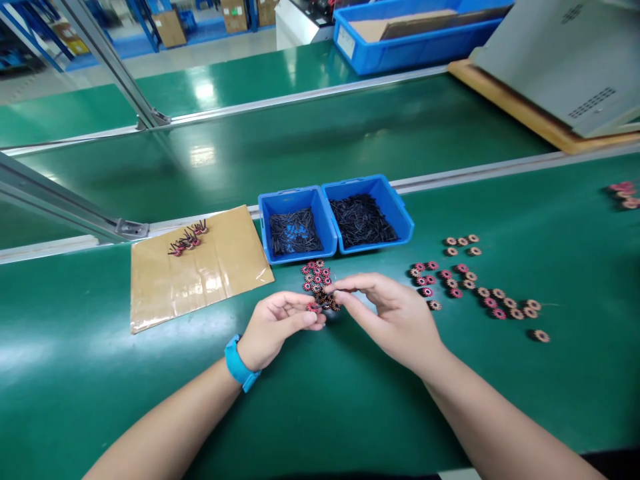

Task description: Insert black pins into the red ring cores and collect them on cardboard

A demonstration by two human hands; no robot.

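Observation:
My left hand, with a blue band at the wrist, pinches a small red wound core between thumb and fingers. Close on its right, my right hand has thumb and index finger pressed together at the tips; what they hold is too small to make out. Behind and between the fingertips lies a cluster of red and dark cores. Two blue bins stand just beyond: the left bin and the right bin both contain thin black pieces.
Brown cardboard at the left bears several cores with black pieces. More cores are scattered on the green table at the right. Metal posts, a large blue bin and a grey cabinet stand farther back.

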